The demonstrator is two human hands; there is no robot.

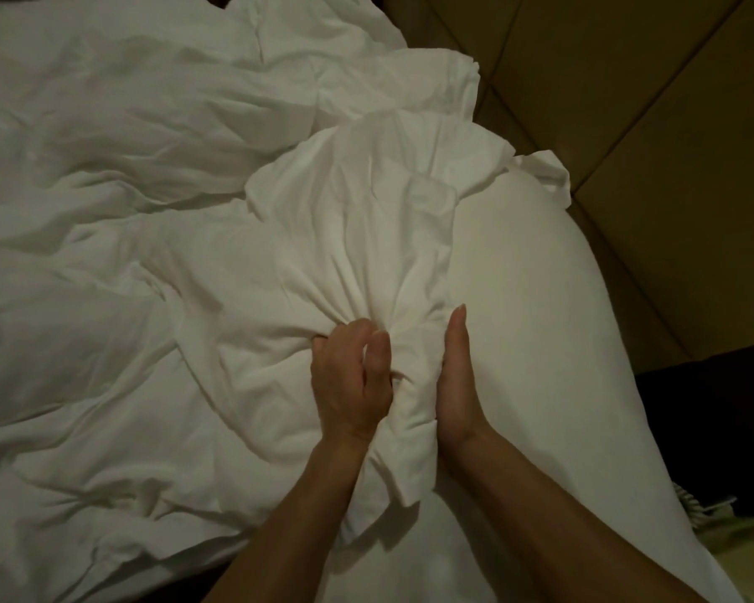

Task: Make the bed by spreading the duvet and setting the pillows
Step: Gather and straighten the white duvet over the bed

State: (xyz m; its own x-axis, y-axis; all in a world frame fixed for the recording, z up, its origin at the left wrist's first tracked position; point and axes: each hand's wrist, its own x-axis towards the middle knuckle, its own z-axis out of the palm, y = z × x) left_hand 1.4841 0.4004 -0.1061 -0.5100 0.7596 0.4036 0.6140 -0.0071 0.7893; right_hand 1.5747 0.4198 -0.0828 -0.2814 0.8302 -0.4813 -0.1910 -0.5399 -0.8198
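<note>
Padded headboard panels (654, 124) back a dim, unmade bed, with both hands working at the near corner.

Crumpled and unspread, the duvet (105, 211) lies heaped across the mattress. The left hand (351, 380) grips a bunched fold of white cloth; the right hand (455, 385) presses flat-fingered against that bunch, beside a plump pillow (540, 319). Possibly the cloth is the pillow's loose case. Spreading and pillow-setting both remain.
</note>
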